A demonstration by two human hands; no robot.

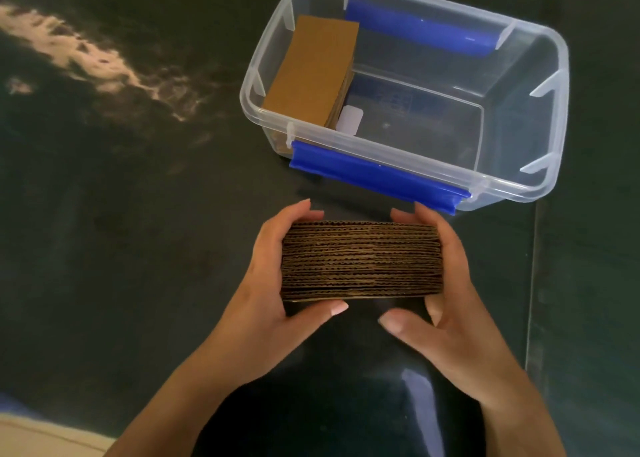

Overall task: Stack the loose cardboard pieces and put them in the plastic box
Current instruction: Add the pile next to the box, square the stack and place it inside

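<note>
— Where is the stack of cardboard pieces (362,261)?

— Between the two hands, held on edge so the corrugated ends face the camera. It sits just in front of the clear plastic box (540,117), close to the near blue latch (377,177) but apart from it.

— How does the left hand (266,276) hold it?

— It is clamped on the stack's left end: fingers curl over the far side, the thumb presses along the near bottom edge, the palm lies against the end.

— And the right hand (446,290)?

— It mirrors that on the right end. Fingertips hook over the far top corner and the palm cups the end; the thumb points inward below the stack, and I cannot tell whether it touches the cardboard.

— Anything in the box?

— Another pile of cardboard pieces (313,70) lies against its left wall, the top sheet flat and tan. Beside it, on the box floor, is a small white label (350,120). A second blue latch (420,35) hangs on the far side. All of it rests on a dark surface (121,214).
</note>
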